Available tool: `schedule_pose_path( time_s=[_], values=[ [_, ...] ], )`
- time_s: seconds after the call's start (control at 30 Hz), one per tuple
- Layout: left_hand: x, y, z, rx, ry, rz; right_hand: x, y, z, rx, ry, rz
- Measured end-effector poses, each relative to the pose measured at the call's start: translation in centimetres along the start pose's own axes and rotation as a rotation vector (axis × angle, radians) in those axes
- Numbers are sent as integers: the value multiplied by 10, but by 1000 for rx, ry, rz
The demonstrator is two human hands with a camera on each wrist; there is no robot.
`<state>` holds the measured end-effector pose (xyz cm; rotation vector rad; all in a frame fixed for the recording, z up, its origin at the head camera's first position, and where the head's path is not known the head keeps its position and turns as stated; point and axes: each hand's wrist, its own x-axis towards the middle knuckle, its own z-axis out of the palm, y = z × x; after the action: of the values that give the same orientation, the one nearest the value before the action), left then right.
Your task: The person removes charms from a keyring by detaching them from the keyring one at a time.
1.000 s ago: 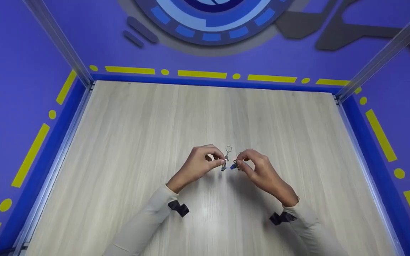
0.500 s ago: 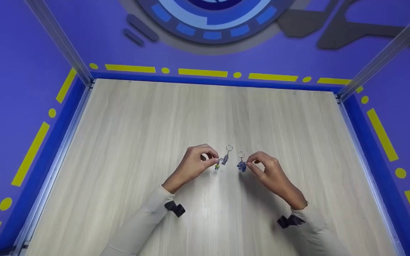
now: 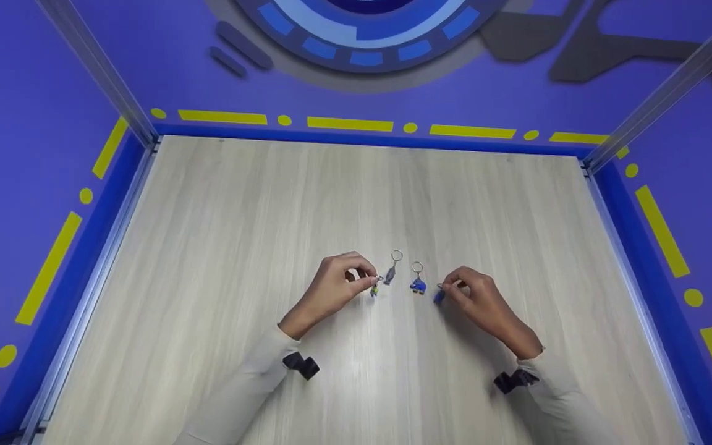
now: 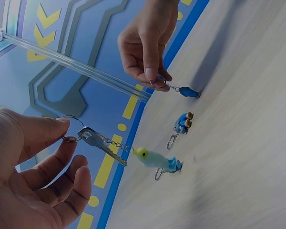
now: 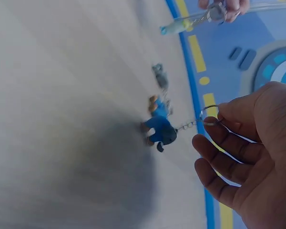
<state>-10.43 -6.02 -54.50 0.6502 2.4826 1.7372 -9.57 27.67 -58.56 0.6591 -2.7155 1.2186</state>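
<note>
pinching a thin silver metal ring [image 4: 72, 140] between thumb and index finger, the left hand [image 3: 337, 284] lets its other fingers curl loosely. below those fingertips dangle a flat, silver metal key [image 4: 96, 139] with a notched edge and a smooth, rounded, pale green figure [image 4: 153, 159], yellow at the head and light blue at the lower end, joined by a fine link chain [image 4: 118, 144]. the right hand [image 3: 479, 300] likewise grips a plain, round wire ring [image 5: 200, 114] with thumb and index finger, the rest bent loosely. from it hangs a chunky, blue, animal-shaped figure [image 5: 163, 131] with a darker head and brownish feet; whether those feet touch the surface under the fingers, i cannot tell.

between the two sets of fingertips lie two more keyrings, apart from each other. nearer the left fingertips is a slender, tapering, grey, fish-like keyring [image 3: 390, 275], its round metal hoop pointing away from the person. nearer the right fingertips is a stout, rounded, bright blue keyring [image 3: 418, 286] with orange-tan feet, its hoop also on the far side.

beneath the fingers spreads a pale, wood-grained tabletop [image 3: 269, 204] with fine streaks. well beyond them stands a blue-violet wall [image 3: 146, 62] with flat yellow bars [image 3: 350, 124]. behind both hands are pale cloth sleeves [image 3: 232, 395].
</note>
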Motion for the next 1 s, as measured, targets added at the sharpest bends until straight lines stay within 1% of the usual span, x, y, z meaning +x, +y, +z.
schedule_pose_path(
  time_s=[0.13,0.4,0.53,0.8,1.0],
  values=[
    [-1,-1,1,-6,-4,2,10,11,1,1,-21,53],
    [0,-2,1,-23,-8,12,32,35,10,-40,-19,58],
    [1,-2,1,-33,-7,8,42,44,13,-70,-17,61],
    [3,-1,2,-38,-7,9,54,55,18,-111,-33,95],
    [2,-4,1,-34,-16,-12,59,55,23,-126,-33,114]
  ],
)
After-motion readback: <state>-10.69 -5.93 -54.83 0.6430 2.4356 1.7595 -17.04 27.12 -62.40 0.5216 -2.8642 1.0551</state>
